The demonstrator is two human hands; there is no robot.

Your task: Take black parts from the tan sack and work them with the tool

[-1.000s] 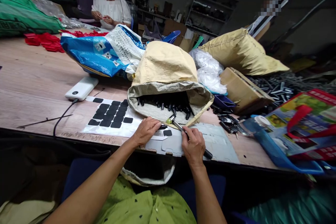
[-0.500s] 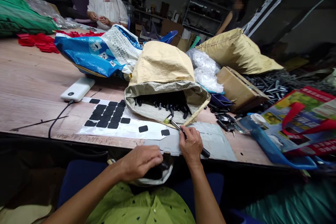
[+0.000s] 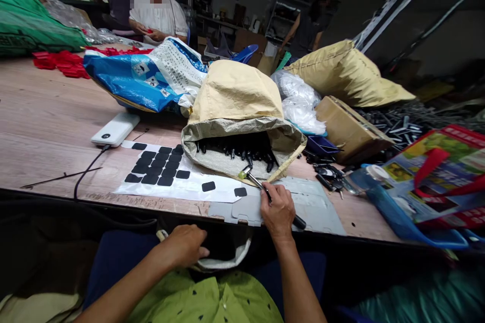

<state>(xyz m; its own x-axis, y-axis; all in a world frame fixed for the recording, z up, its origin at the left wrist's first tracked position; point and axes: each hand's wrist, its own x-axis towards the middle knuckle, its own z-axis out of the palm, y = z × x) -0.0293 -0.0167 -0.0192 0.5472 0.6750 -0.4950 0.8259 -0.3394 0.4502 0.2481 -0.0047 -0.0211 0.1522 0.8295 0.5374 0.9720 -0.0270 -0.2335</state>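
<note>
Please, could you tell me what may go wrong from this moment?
The hammer in the right hand has its head at the lip of the beige sack; a careless lift might snag it.
Black parts lie near that sack's open mouth, so a bump could spill some.
The black cable from the white device droops over the edge of the table; a tug could drag both.

Smooth wood grain is shown by the desk (image 3: 45, 126). On the hammer (image 3: 257, 181), shiny metal is seen along the shaft and plain black at the handle (image 3: 299, 222). The sack (image 3: 238, 88) is formed of creased, matt, cloth-like material; on the black pieces (image 3: 248, 155) inside, a plastic-like gloss is observed. Crinkled, glossy plastic is noted on the blue bag (image 3: 119, 78), matt cardboard on the box (image 3: 346, 126).
</note>
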